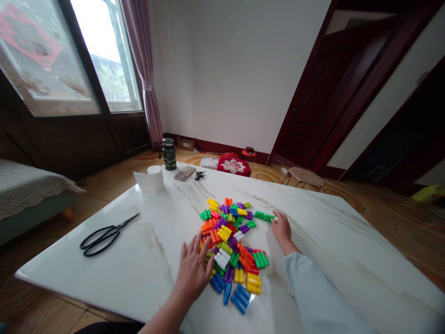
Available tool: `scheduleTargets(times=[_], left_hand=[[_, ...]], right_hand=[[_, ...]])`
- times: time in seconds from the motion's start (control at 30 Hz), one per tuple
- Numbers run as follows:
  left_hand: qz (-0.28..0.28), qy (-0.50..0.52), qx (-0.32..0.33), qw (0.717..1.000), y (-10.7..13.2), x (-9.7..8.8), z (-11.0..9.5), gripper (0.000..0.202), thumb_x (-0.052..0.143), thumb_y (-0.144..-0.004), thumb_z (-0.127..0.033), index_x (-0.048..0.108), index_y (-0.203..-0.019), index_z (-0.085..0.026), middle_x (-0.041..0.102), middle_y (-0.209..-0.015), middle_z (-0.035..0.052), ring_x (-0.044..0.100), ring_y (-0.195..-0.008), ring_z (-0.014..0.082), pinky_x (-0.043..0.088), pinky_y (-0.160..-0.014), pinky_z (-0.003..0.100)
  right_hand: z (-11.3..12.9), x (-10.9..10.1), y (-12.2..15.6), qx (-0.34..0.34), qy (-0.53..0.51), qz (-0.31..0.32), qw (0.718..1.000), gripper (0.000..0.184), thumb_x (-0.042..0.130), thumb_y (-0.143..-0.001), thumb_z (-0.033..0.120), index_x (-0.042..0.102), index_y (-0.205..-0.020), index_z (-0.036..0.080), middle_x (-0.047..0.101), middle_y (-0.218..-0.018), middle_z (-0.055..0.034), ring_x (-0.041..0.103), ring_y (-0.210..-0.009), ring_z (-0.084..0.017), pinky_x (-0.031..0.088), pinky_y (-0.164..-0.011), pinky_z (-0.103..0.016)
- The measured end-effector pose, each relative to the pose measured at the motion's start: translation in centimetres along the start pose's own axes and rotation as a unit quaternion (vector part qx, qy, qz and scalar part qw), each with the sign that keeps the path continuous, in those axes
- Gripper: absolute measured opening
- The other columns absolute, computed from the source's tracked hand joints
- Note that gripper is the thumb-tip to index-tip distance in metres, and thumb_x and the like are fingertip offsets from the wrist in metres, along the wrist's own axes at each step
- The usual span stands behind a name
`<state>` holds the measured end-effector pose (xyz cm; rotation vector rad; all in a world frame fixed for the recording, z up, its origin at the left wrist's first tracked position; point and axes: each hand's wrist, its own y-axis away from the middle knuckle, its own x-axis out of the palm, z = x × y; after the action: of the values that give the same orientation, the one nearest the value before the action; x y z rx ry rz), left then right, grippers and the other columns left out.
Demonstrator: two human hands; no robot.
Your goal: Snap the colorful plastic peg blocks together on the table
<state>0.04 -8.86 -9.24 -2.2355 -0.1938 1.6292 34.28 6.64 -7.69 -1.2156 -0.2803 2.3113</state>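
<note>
So nearest you, at the bottom of the pile (pixel 224 233), there's a chunky blue block (pixel 241 298), with a yellow block (pixel 253 284) just past it. Your left hand (pixel 195 265) is right there too, palm down over the pile's left edge, grip spread with the fingers fanned out over the blocks. Your right arm comes in wearing a pale blue sleeve (pixel 314 290).

The pile itself sits on the white marbled surface (pixel 347 241) between your hands, all mixed up: orange, yellow, green, purple, red, white, blue. Off to the left, well apart from it, the black scissors (pixel 108 235) lie with their handles toward you and the tips pointing away.

Your right hand (pixel 282 229) is on the other side of the pile, fingertips at the right end of a green row (pixel 263 216), a line of little pieces lying beside the pile. Can't tell if that grip is really pinching the end piece or just touching it, tbh.

Toward the far edge of the surface you've got a paper roll (pixel 153 180) with a loose end sticking out, then a phone (pixel 184 173), keys (pixel 200 176) just right of it, and a camo bottle (pixel 169 154) standing upright. Past that, a red cushion (pixel 233 165) with a pale flower, an orange stool (pixel 248 153), and a cardboard box (pixel 186 143) by the wall (pixel 222 74).
</note>
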Motion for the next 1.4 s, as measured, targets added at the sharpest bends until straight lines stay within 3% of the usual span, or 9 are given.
scheduleTargets(times=[0.2,0.33,0.47,0.6,0.8,1.03,1.2,1.3,1.4], left_hand=[[0.002,0.003,-0.004,1.000,-0.2,0.1,-0.1,0.050,0.044,-0.095,-0.039,0.048,-0.143,-0.024,0.041,-0.152,0.0154,0.040,-0.138,0.0330,0.029,-0.111,0.062],[0.005,0.007,-0.008,1.000,-0.2,0.1,-0.1,0.051,0.045,-0.094,-0.039,0.049,-0.142,-0.022,0.040,-0.152,0.0162,0.040,-0.138,0.0340,0.028,-0.112,0.062],[0.006,0.007,-0.008,1.000,-0.2,-0.1,-0.3,0.051,0.044,-0.095,-0.040,0.049,-0.142,-0.022,0.040,-0.152,0.0165,0.040,-0.138,0.0340,0.028,-0.112,0.063],[0.005,0.011,-0.013,1.000,-0.2,-0.4,-0.5,0.050,0.043,-0.096,-0.041,0.049,-0.142,-0.022,0.040,-0.152,0.0164,0.040,-0.138,0.0337,0.028,-0.112,0.062],[0.009,0.008,-0.015,1.000,-0.2,-0.3,-0.4,0.051,0.042,-0.096,-0.041,0.048,-0.143,-0.022,0.040,-0.152,0.0167,0.039,-0.139,0.0337,0.027,-0.112,0.062],[-0.010,0.033,-0.011,0.999,-0.2,-0.3,-0.3,0.053,0.042,-0.096,-0.041,0.044,-0.145,-0.021,0.035,-0.155,0.0176,0.035,-0.141,0.0342,0.028,-0.112,0.061],[-0.023,0.084,0.076,0.993,0.0,-1.6,-0.3,0.056,0.041,-0.098,-0.038,0.032,-0.151,-0.023,0.020,-0.161,0.0133,0.019,-0.149,0.0290,0.028,-0.116,0.052],[0.006,0.085,0.110,0.990,0.0,-2.0,-0.3,0.059,0.044,-0.096,-0.044,0.030,-0.152,-0.029,0.021,-0.161,0.0110,0.022,-0.148,0.0290,0.027,-0.116,0.053],[0.020,0.066,0.104,0.992,-0.1,-1.8,-0.3,0.064,0.048,-0.093,-0.052,0.033,-0.150,-0.030,0.028,-0.159,0.0117,0.026,-0.146,0.0313,0.028,-0.115,0.055]], right_hand=[[0.9,-1.7,4.3,-0.008,-0.063,-0.016,0.998,0.038,0.049,-0.081,0.036,0.064,-0.107,0.013,0.063,-0.107,-0.0143,0.060,-0.072,-0.020,0.051,-0.076,-0.037],[2.2,-4.1,9.5,-0.074,-0.143,0.066,0.985,0.037,0.053,-0.085,0.047,0.067,-0.100,0.017,0.067,-0.102,-0.0110,0.063,-0.080,-0.021,0.053,-0.075,-0.035],[3.0,-6.0,13.6,-0.188,-0.113,0.154,0.963,0.031,0.061,-0.084,0.038,0.070,-0.109,0.022,0.068,-0.112,-0.0089,0.061,-0.105,-0.024,0.049,-0.095,-0.039],[2.4,-5.7,15.4,-0.229,-0.087,0.142,0.959,0.040,0.061,-0.083,0.028,0.065,-0.123,0.024,0.064,-0.125,-0.0083,0.057,-0.115,-0.026,0.047,-0.101,-0.044],[1.3,-4.3,16.4,-0.196,-0.106,0.073,0.972,0.033,0.059,-0.088,0.033,0.066,-0.119,0.023,0.066,-0.120,-0.0096,0.059,-0.112,-0.026,0.050,-0.098,-0.044],[2.4,-5.2,16.5,-0.124,-0.167,0.047,0.977,0.034,0.060,-0.087,0.048,0.070,-0.104,0.020,0.067,-0.101,-0.0097,0.064,-0.094,-0.024,0.054,-0.086,-0.038],[2.9,-5.9,16.6,-0.050,-0.190,0.012,0.981,0.038,0.062,-0.082,0.052,0.070,-0.099,0.018,0.067,-0.100,-0.0115,0.064,-0.093,-0.025,0.054,-0.083,-0.038],[2.6,-5.8,16.5,-0.015,-0.201,-0.001,0.980,0.038,0.063,-0.079,0.050,0.070,-0.097,0.018,0.067,-0.100,-0.0116,0.064,-0.092,-0.025,0.054,-0.083,-0.038],[2.7,-5.5,15.2,0.022,-0.186,0.012,0.982,0.038,0.067,-0.072,0.050,0.071,-0.089,0.017,0.068,-0.092,-0.0109,0.064,-0.083,-0.025,0.054,-0.079,-0.040]])
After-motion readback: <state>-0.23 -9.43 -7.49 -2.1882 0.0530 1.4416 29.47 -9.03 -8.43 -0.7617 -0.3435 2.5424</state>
